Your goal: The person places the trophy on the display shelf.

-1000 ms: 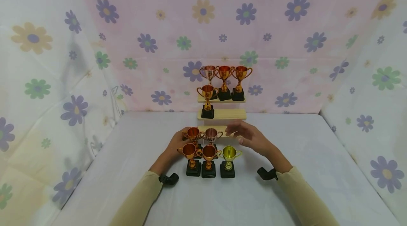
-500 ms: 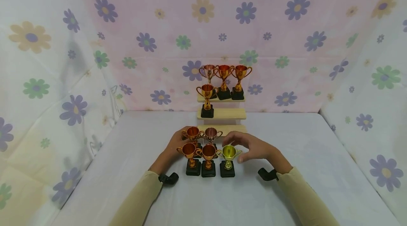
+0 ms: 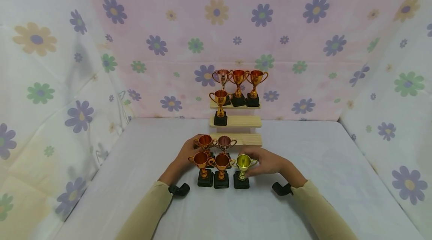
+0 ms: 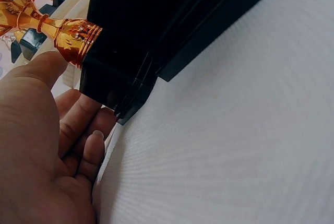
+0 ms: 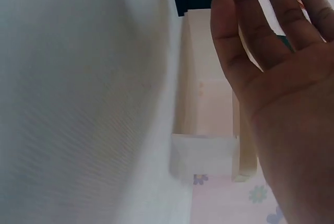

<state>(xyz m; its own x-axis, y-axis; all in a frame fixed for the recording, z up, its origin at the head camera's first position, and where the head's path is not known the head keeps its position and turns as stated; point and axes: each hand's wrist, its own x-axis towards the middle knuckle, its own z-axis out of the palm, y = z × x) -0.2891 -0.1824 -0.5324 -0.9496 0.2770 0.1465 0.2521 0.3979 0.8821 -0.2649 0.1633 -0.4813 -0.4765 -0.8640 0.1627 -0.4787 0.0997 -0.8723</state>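
Leaving the right end of the pale-wood stepped shelf (image 3: 243,121), the right hand (image 3: 266,160) turns to the shiny yellow trophy cup (image 3: 243,163), the left hand (image 3: 185,155) flanks a copper-gold trophy cup (image 3: 205,141), fingers half-spread, grips unclear.

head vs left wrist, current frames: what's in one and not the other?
Head only: the right grip at the yellow cup, and all three tiers of the wooden stand. Left wrist only: the left grip's curled fingers by a black base, hidden in head. Both: the left grip, an orange cup and part of the wooden stand.
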